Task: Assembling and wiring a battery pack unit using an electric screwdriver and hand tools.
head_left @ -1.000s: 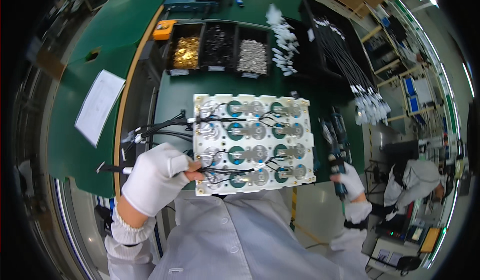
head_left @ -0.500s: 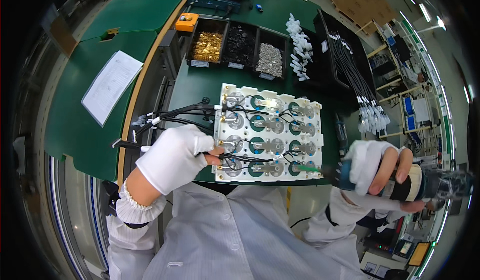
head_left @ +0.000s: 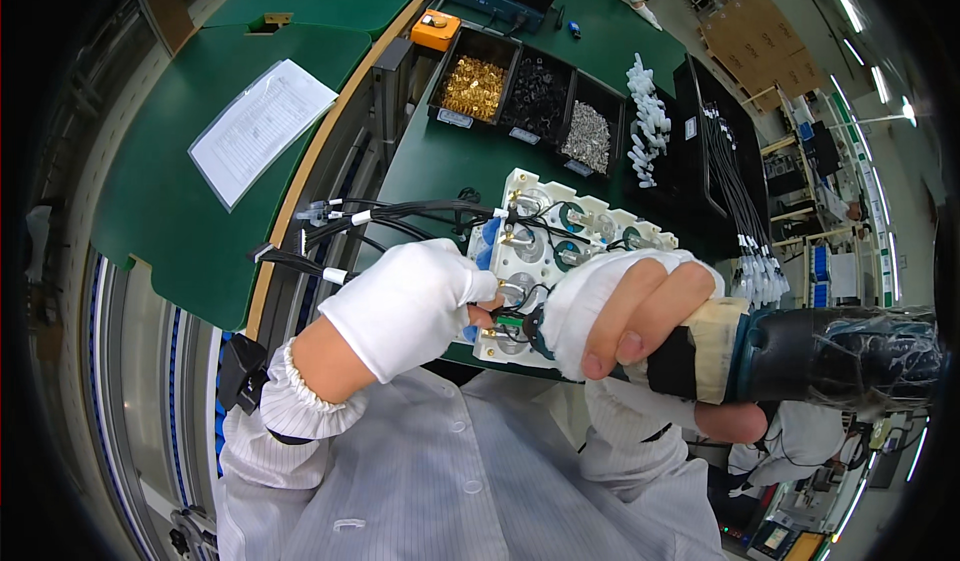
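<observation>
A white plastic block [head_left: 517, 351] with round wells, metal terminals and black wires lies on the green bench before me. My left hand [head_left: 410, 306], in a white fingertip-less glove, is closed at the block's left edge; what its fingertips pinch is hidden. In my right hand [head_left: 635, 311], gloved likewise, is a power screwdriver [head_left: 835, 356] with a dark body wrapped in tape and clear film. Its green shaft [head_left: 508, 322] points left, its end beside my left fingertips at the near-left terminals. My right hand covers the block's near-right part.
Behind the block stand black bins of brass pieces [head_left: 475, 89], black pieces [head_left: 540, 96] and silver pieces [head_left: 587, 136]. White connectors [head_left: 648, 126] lie right of them, near a black crate [head_left: 700, 126] of cables. Black cables [head_left: 410, 208] run left off the block. A paper sheet [head_left: 262, 131] lies left.
My right hand has brought the screwdriver left across the block to my left fingertips. The view has shifted, and the block now sits tilted, with blue showing under its left edge.
</observation>
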### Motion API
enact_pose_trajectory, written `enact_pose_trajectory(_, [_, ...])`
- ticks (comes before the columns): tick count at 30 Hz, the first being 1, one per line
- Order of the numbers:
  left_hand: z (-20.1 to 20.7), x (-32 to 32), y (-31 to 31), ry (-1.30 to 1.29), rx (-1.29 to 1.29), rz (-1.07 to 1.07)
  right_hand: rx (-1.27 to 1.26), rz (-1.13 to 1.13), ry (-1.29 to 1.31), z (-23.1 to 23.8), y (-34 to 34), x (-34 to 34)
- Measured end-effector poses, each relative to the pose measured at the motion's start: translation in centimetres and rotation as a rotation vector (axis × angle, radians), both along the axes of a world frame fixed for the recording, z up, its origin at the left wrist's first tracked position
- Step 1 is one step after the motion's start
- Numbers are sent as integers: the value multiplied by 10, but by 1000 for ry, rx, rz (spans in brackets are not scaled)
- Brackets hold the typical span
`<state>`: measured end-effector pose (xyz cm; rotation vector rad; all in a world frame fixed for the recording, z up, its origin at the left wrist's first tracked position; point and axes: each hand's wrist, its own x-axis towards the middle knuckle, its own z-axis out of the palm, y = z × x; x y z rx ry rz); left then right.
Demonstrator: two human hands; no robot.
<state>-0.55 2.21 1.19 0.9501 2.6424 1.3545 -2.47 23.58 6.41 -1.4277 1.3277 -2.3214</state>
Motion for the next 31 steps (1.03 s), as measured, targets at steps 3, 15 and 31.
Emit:
enact_pose_trajectory(3, [2,-1,1,20,-2,3,44,116,-104,3,9,0])
enact_pose_trajectory(15, [1,0,0,-47,-22,-10,261,107,79,10,6,-8])
enact_pose_trajectory(31, [4,14,-6,-85,-118,-12,357,214,130,12,-7,-21])
